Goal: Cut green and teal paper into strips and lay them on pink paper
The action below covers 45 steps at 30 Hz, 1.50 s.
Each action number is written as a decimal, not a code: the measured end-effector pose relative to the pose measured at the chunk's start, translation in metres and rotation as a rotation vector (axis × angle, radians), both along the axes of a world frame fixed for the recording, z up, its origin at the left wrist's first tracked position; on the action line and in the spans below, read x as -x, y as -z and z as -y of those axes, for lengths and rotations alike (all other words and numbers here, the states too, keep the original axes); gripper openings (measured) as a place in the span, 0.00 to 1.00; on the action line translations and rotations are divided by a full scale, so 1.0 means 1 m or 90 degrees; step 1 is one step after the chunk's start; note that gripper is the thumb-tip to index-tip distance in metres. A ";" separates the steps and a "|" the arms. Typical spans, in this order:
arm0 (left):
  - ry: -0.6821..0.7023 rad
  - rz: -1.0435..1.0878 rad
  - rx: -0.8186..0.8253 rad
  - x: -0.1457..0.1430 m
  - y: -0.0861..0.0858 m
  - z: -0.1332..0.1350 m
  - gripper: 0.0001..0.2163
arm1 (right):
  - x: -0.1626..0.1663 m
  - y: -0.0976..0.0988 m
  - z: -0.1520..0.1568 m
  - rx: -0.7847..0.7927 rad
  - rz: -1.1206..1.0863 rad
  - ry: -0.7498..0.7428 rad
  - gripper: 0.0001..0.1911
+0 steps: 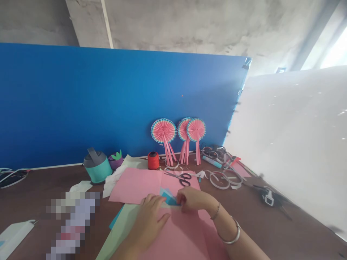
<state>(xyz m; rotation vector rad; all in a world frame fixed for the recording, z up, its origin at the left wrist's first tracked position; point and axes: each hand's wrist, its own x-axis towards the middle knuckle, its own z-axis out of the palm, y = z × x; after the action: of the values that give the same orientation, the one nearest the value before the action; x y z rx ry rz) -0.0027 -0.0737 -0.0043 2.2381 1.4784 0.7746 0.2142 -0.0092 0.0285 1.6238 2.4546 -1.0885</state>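
A small blue paper piece lies in the near middle of the scene, on top of a large pink paper sheet. The right hand pinches its right edge, fingers closed on it. The left hand rests on the pink sheet with its fingers bent down against the blue piece's left edge and its thumb spread out to the side; whether it grips the piece cannot be told. Two bracelets circle the right wrist.

A pale green sheet sticks out from under the pink sheet at its near left. Black-handled scissors lie on the far part of the pink sheet. Beyond them a red thread spool stands on the brown surface. To its left are a purple ornament with a green leaf and a teal container with a grey lid. To the right of the scissors lie loose paper rings.

Three pink pleated paper fans with hanging strips lean against a blue partition at the far edge. A white partition closes off the right side.
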 end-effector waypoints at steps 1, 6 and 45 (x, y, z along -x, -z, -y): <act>0.003 -0.003 0.016 -0.001 0.001 0.000 0.16 | 0.000 0.000 0.000 0.003 0.003 -0.008 0.19; -0.018 0.002 0.041 0.000 0.002 -0.003 0.15 | 0.004 -0.002 0.002 0.044 -0.153 -0.007 0.15; -0.088 0.057 -0.457 0.000 -0.008 0.002 0.07 | 0.059 0.011 0.025 0.031 -0.524 0.218 0.13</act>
<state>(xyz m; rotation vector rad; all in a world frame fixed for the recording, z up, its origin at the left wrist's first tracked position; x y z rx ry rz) -0.0026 -0.0761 0.0035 2.5387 1.4749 1.6385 0.1555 -0.0339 0.0173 1.8946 2.5336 -2.2246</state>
